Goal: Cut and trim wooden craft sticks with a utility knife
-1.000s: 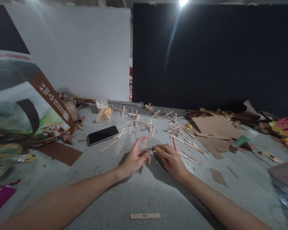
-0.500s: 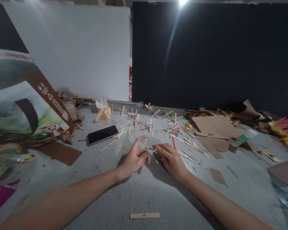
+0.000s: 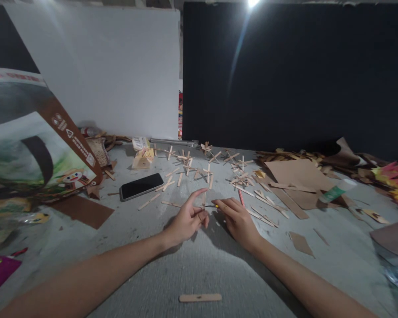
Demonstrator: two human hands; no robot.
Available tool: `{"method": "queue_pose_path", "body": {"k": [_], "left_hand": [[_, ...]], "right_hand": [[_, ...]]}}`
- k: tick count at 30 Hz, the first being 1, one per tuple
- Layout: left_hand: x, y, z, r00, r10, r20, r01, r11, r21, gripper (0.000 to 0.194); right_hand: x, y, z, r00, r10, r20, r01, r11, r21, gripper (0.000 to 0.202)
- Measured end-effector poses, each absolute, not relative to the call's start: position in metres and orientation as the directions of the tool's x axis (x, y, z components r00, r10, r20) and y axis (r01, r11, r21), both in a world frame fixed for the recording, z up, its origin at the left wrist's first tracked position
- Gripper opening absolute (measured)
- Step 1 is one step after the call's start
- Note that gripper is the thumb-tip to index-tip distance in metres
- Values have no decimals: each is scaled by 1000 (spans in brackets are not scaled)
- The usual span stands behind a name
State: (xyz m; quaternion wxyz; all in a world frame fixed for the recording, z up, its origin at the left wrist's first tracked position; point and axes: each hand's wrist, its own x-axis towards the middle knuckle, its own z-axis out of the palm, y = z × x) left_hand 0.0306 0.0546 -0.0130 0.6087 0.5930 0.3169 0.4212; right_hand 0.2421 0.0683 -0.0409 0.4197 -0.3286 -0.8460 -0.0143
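My left hand is curled around a short wooden craft stick, its index finger reaching forward over the far end. The grip is partly hidden by the fingers. Facing it, my right hand is closed on a slim tool with a yellow part and a thin dark tip, like a craft knife. That tip points left and meets the stick, or lies very close to it. Near me on the table lies a loose craft stick with a small dark mark.
Beyond my hands, crossed sticks are scattered. A phone lies left of them, before a large printed box. To the right are brown cardboard, a glue stick and a red striped object. Panels stand behind.
My left index finger has stretched a little farther right over the stick, and the hand has shifted slightly right. My right hand has edged slightly right with the tool.
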Motion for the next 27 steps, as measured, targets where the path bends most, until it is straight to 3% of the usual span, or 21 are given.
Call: {"method": "queue_pose_path", "body": {"k": [27], "left_hand": [[31,56,-16,425,896,125,-182,-51,982,82]], "right_hand": [[241,69,-39,-417,543,729,563,784,-262,51]]}}
